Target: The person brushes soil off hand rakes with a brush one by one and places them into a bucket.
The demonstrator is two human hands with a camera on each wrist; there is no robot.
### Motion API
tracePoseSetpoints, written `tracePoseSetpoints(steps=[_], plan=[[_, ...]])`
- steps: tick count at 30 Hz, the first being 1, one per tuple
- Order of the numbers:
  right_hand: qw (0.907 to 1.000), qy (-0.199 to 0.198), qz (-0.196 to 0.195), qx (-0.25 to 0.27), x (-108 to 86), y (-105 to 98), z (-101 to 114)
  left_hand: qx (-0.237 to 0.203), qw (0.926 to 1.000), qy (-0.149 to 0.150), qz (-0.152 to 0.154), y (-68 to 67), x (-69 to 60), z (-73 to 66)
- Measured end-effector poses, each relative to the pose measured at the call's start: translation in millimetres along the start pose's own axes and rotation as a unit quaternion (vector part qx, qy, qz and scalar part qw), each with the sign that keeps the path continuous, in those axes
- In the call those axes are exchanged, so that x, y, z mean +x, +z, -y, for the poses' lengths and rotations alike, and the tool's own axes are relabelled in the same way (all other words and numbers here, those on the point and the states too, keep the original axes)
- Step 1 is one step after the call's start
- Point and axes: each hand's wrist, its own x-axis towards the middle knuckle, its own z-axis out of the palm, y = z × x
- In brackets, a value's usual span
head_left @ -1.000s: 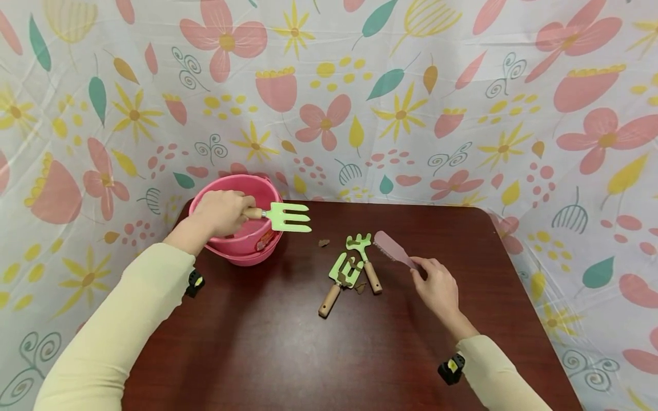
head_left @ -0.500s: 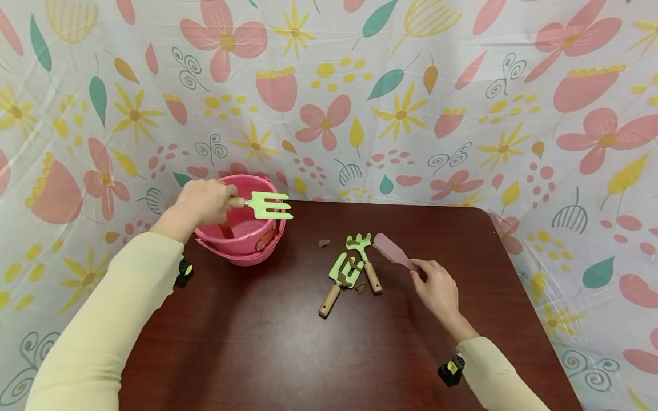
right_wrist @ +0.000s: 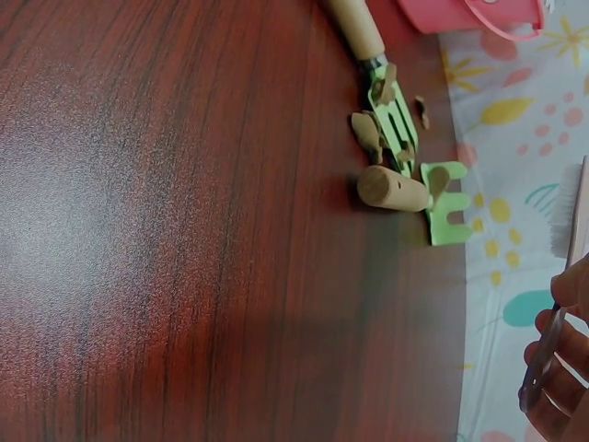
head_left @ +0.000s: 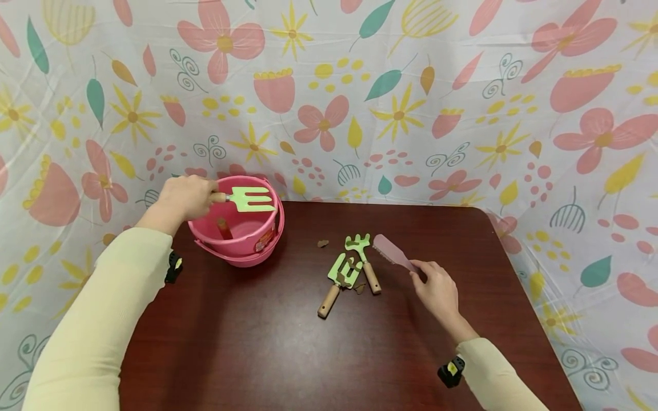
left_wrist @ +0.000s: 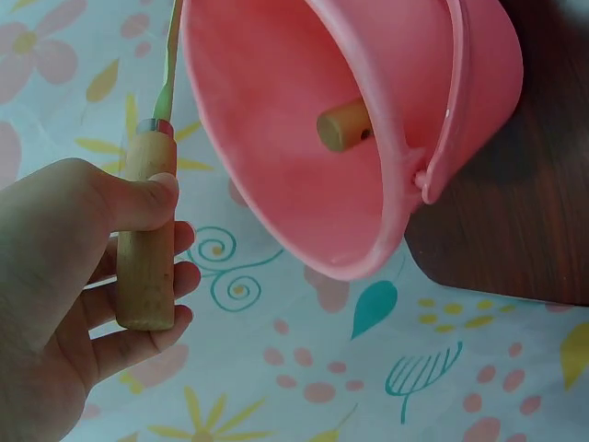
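Observation:
My left hand [head_left: 187,197] grips the wooden handle of a green hand fork [head_left: 251,199], whose tines point right above the mouth of a pink bucket [head_left: 241,242]. Inside the bucket a wooden handle [left_wrist: 344,125] sticks up; the rest of that tool is hidden. My right hand [head_left: 437,288] holds a pink brush [head_left: 392,249] by its handle, bristles toward the left, above the table. Left of the brush lie a green hand rake [head_left: 364,257] and another green hand fork [head_left: 337,282], with brown flakes on and around them.
The dark wooden table [head_left: 288,354] carries everything. One brown flake [head_left: 323,243] lies apart, between the bucket and the tools. A flower-patterned cloth [head_left: 329,85] hangs behind and at both sides of the table.
My left hand has moved left and slightly up with the hand fork, whose tines now stand over the bucket instead of beyond its right rim. The right hand and brush have stayed put.

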Motion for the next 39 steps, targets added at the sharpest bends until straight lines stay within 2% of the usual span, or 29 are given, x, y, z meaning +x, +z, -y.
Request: tracePoseSetpoints(steps=[10, 20, 26, 39], plan=[[1.0000, 0.007, -0.001, -0.003, -2.7, -2, -2, 0.012, 0.9999, 0.001, 0.008, 2.6, 1.1, 3.4], [1.0000, 0.005, 0.004, -0.002, -5.6, -4, -3, 0.020, 0.9995, 0.014, 0.018, 9.7, 6.3, -6.3], [1.0000, 0.006, 0.004, -0.001, -7.2, -3, -3, 0.029, 0.9993, 0.019, 0.013, 11.3, 9.0, -10.9], [0.9999, 0.008, 0.008, -0.004, -11.7, -1, -6, 0.019, 0.9978, 0.007, 0.063, 16.1, 14.4, -13.4]])
